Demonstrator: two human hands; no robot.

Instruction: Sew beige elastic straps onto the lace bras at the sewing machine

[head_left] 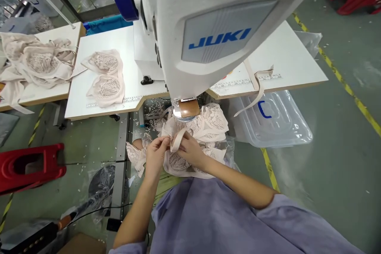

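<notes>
Both hands, left hand (pixel 156 151) and right hand (pixel 190 151), pinch a beige strap (pixel 177 141) together below the sewing machine (pixel 208 27).

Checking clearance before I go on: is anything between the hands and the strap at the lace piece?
Nothing visible. Left hand and right hand both pinch the strap directly, over the lace piece under the sewing machine.

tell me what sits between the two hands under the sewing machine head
In the head view, a beige elastic strap lies between the left hand and the right hand; both pinch it, over the pale lace bra piece.
</notes>
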